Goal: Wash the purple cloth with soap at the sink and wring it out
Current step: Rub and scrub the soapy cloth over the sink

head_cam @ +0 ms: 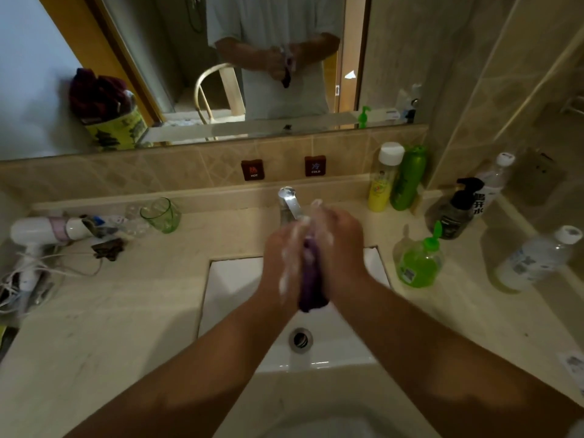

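Observation:
The purple cloth (pixel 311 279) is bunched into a long roll, pressed between my two palms above the white sink (pixel 230 286). My left hand (pixel 282 263) clasps its left side and carries streaks of white lather. My right hand (pixel 341 248) clasps the right side, with foam on the fingers. The cloth's lower end hangs out below my hands, above the drain (pixel 300 339). The chrome tap (pixel 289 203) stands just behind my hands; whether water runs from it I cannot tell.
A green soap pump bottle (pixel 418 263) stands right of the sink, with a black pump bottle (pixel 458 210), yellow and green bottles (pixel 395 178) and clear bottles (pixel 537 260) beyond. Left on the counter: a green glass (pixel 161 214), a white hair dryer (pixel 47 230) with cord. A mirror (pixel 221 58) hangs above.

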